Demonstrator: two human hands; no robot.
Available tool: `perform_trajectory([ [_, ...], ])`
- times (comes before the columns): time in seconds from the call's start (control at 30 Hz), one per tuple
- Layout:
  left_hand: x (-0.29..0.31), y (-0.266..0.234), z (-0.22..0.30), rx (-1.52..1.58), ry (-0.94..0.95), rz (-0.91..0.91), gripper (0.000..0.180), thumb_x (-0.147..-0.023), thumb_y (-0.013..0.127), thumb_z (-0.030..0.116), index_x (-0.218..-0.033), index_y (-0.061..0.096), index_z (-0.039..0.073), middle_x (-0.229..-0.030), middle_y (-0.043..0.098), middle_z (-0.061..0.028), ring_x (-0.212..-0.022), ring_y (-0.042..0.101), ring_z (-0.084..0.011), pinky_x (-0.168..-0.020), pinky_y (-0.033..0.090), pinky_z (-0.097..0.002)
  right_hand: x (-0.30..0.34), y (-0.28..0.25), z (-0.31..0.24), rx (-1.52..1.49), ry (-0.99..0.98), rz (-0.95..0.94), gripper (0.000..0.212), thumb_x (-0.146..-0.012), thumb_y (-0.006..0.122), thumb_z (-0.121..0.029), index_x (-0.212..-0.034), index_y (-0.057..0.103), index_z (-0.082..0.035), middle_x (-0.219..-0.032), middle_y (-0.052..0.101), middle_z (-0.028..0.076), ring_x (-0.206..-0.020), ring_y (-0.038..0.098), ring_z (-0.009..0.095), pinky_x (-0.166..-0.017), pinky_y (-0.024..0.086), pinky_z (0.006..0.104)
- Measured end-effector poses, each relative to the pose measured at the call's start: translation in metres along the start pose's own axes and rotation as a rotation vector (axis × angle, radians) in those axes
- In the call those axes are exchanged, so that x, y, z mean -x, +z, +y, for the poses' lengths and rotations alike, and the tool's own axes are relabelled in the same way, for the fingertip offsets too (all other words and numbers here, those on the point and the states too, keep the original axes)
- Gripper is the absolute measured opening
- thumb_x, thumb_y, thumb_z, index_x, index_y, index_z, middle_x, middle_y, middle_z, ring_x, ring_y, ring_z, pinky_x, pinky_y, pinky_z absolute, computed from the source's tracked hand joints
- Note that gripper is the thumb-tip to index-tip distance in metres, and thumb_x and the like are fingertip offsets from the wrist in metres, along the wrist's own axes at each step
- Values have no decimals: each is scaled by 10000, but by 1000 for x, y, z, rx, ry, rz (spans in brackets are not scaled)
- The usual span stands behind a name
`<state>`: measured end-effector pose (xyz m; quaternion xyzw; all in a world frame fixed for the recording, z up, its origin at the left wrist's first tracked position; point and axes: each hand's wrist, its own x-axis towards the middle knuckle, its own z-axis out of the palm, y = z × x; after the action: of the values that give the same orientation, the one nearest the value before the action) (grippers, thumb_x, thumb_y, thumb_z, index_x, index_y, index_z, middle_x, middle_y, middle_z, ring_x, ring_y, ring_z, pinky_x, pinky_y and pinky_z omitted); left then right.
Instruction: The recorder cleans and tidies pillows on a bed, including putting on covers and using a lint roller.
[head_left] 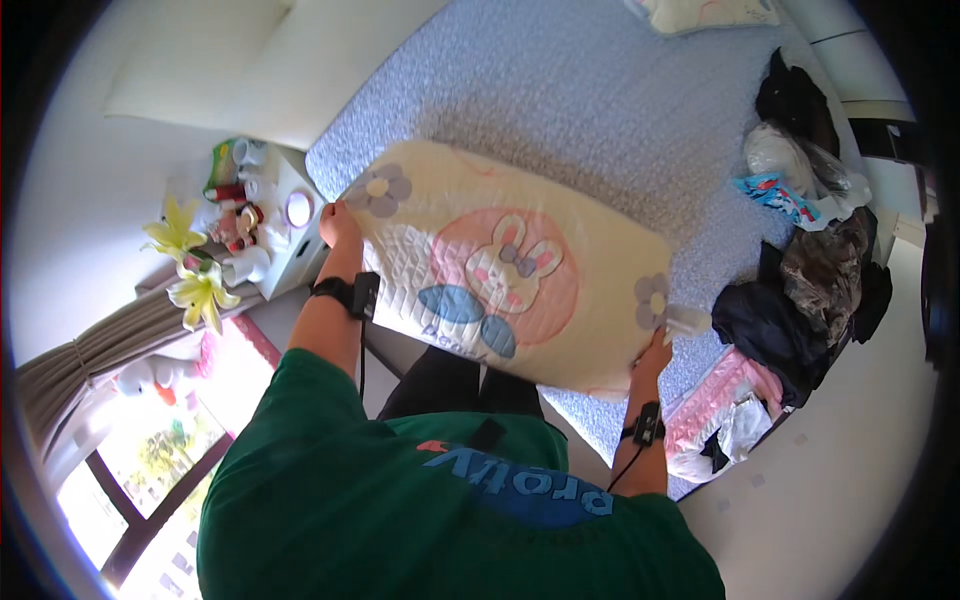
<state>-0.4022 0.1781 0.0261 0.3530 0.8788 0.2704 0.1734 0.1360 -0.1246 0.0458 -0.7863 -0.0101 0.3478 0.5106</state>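
Observation:
Between my two hands hangs a cream quilted pillow (600, 250) with a bunny in a pink circle and purple flowers near its corners. My left hand (340, 226) is closed on its left edge. At the lower right edge, my right hand (652, 357) grips the pillow, its fingers partly hidden. A small pale flap of cloth (688, 321) sticks out beside the right hand. The pillow is held over the near edge of a bed with a blue-grey fluffy cover (600, 110).
Clothes (780, 320) and plastic bags (800, 175) pile along the bed's right side. Another pillow (710, 12) lies at the far end. To the left stands a white bedside table (293, 262) with small items and yellow lilies (200, 290). A curtain (90, 345) hangs by the window.

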Motion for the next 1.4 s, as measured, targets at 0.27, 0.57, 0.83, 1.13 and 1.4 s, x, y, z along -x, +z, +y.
perform_trajectory([
  [0.27,-8,-19,284,341,622,-25,286,-795,598,295,-741,597,14,-622,564,-123,-558,493,-223,-577,414,-364,91,15,-15,-295,12,-99,364,-921,505,-292,-1105,534,21,-995,601,89,-867,582,189,-730,473,317],
  [0.57,89,-81,567,375,1409,76,228,-850,569,202,-930,522,-6,-895,529,-227,-833,490,-380,-739,403,-417,204,109,-73,-325,540,-976,282,-883,554,-256,-1014,512,-9,-1018,616,187,-718,631,215,-645,536,343],
  [0.83,21,27,401,4,1365,-284,456,-779,651,226,-1157,529,3,-1148,553,-213,-1082,506,-373,-951,389,-416,109,77,-61,88,426,-686,254,-883,522,-253,-1040,531,-54,-824,657,135,-529,552,117,-475,454,257],
  [1.13,-50,88,151,-430,599,-431,539,-754,685,284,-1142,529,-56,-1037,590,-258,-1014,566,-362,-882,447,-401,92,-30,11,382,461,-315,245,-881,560,-284,-928,559,-44,-618,627,97,-353,413,80,-322,302,234],
  [1.4,-118,185,194,-586,572,-453,679,-817,579,449,-1276,407,-21,-1160,543,-242,-1073,534,-383,-890,447,-420,134,-36,24,586,605,-320,181,-871,547,-215,-934,578,-49,-622,619,69,-407,460,79,-366,343,228],
])
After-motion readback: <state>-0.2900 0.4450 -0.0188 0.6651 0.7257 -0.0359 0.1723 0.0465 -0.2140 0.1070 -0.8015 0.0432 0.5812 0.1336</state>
